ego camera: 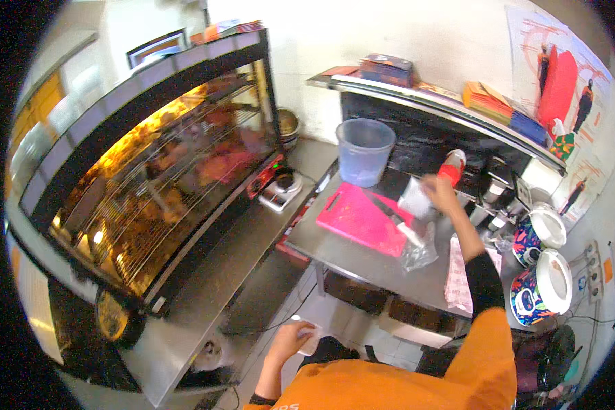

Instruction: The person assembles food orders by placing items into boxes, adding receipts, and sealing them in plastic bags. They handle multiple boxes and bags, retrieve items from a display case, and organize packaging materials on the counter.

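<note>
My left hand [289, 340] is low in front of my body, its fingers curled on a small whitish, translucent item [310, 343] that I cannot identify. Over the back of the steel table, my right hand [441, 195] is blurred. Its fingertips overlap the edge of a white packet or sheet [415, 199], and whether they grip it cannot be told. Just behind that hand is a red container with a pale top [452, 166]. A pink cutting board [351, 218] lies left of it, with a knife [392, 215] across it. Clear plastic film [421, 251] crumples by the knife's white handle.
A translucent bucket [365, 154] stands behind the board. Printed paper [458, 279] and two patterned tubs [538, 287] [535, 238] are on the right. A glass-fronted heated cabinet [169, 164] and a small scale [281, 192] occupy the left counter. A loaded shelf [441, 100] overhangs the table.
</note>
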Motion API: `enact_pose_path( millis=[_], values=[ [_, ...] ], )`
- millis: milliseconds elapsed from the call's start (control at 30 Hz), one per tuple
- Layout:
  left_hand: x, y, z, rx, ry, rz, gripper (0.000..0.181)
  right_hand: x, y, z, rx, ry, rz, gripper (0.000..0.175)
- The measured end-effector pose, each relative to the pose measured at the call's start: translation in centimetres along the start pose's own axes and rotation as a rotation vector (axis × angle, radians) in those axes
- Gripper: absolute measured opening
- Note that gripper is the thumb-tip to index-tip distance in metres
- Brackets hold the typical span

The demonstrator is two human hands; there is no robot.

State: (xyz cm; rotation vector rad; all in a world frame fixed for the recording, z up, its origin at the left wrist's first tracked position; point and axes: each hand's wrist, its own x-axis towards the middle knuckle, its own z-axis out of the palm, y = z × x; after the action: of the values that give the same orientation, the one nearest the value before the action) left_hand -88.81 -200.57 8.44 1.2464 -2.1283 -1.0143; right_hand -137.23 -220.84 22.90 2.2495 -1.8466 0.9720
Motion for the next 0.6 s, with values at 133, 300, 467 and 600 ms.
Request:
enact_pose_path(
  millis=[133, 300, 467, 600],
  values=[
    [4.7, -1.0, -0.5, -0.054, 0.167, -0.173, 0.021, 15.5, 4.5, -4.1, -0.077, 0.382, -0.107, 0.024],
    [12.2, -2.8, -0.6, -0.056, 0.077, -0.149, 0.022, 22.6, 6.7, -5.1, -0.09, 0.413, -0.022, 0.032],
    [23.4, -2.6, -3.0, -0.152, 0.002, 0.053, 0.021, 22.1, 5.5, -2.5, -0.313, 0.453, -0.11, 0.028],
    [33.0, -0.2, -6.0, -0.047, 0.04, 0.238, 0.025, 21.0, 3.2, -0.5, -0.205, 0.462, -0.122, 0.032]
  ],
)
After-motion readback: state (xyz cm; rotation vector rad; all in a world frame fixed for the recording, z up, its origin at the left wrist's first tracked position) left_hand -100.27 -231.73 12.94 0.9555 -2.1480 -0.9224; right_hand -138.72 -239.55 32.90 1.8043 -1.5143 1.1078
